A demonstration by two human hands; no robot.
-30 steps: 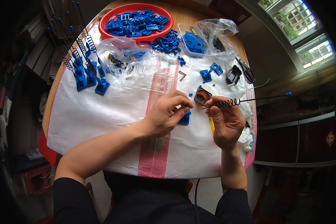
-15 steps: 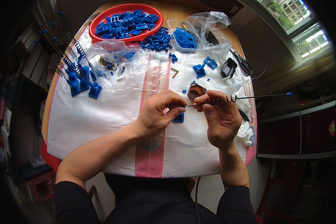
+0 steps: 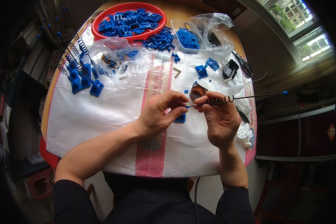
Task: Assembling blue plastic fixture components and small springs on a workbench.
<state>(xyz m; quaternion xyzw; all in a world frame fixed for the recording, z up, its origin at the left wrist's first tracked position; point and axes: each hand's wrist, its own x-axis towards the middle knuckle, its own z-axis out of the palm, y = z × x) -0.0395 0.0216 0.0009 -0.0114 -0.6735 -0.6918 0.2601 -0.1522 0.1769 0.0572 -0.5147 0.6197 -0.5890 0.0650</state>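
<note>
My right hand [image 3: 223, 121] is closed on a thin black rod [image 3: 261, 95] with a black coil spring [image 3: 228, 99] around it. A blue cap [image 3: 285, 92] sits on the rod's far right end. At the rod's left end, my left hand [image 3: 156, 112] pinches a small blue piece [image 3: 187, 107], mostly hidden by the fingertips; the rod tip meets it. Below the fingertips a blue plastic part [image 3: 180, 118] lies on the white woven sheet [image 3: 97, 119], partly covered. Just beyond my right fingers stands a small dark square container [image 3: 197, 90] with a brown inside.
A red basin [image 3: 162, 23] of blue parts stands at the back, beside a loose blue pile [image 3: 159, 40] and a clear tub [image 3: 174, 28]. Assembled spring rods on blue bases [image 3: 75, 83] stand at left. A plastic bag [image 3: 138, 67], hex key [image 3: 177, 71] and scissors [image 3: 244, 65] lie about.
The rod has shifted slightly left, bringing its left end to the blue piece at my left fingertips. Both hands keep their grip. The whole view has shifted a little.
</note>
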